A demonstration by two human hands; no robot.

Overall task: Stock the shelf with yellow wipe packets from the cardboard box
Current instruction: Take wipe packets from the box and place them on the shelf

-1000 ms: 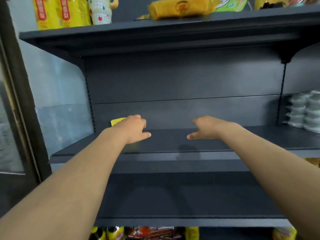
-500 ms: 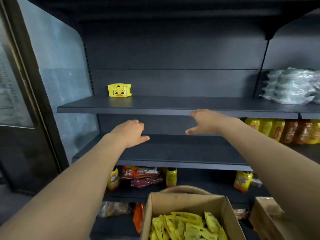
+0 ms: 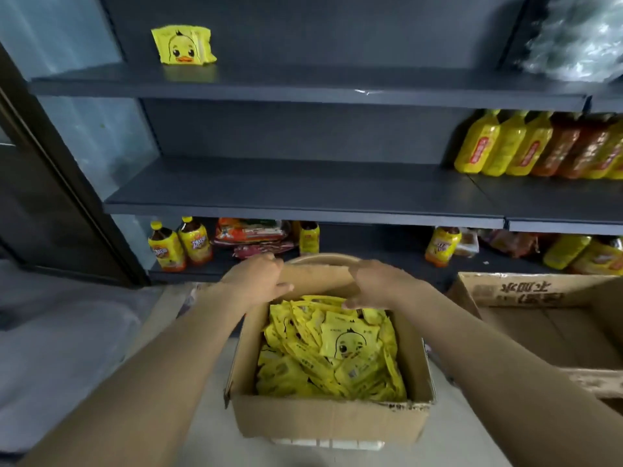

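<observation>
Hands have dropped from shelf (image 3: 303,85) to cardboard box (image 3: 330,419). Left hand (image 3: 256,281), right hand (image 3: 377,284) relaxed, empty, over yellow wipe packets (image 3: 333,352) (one duck packet (image 3: 183,45) shelved). Pick step: we should pinch one free.

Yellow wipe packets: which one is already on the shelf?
The lone duck-faced packet standing at the left of the upper shelf; the other packets lie heaped in the cardboard box below.

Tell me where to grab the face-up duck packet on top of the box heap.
Probably best: pinch the duck packet by its far edge, coming from above with the right hand. It lies flat and face up atop the heap, that edge nearest the hand.
</observation>
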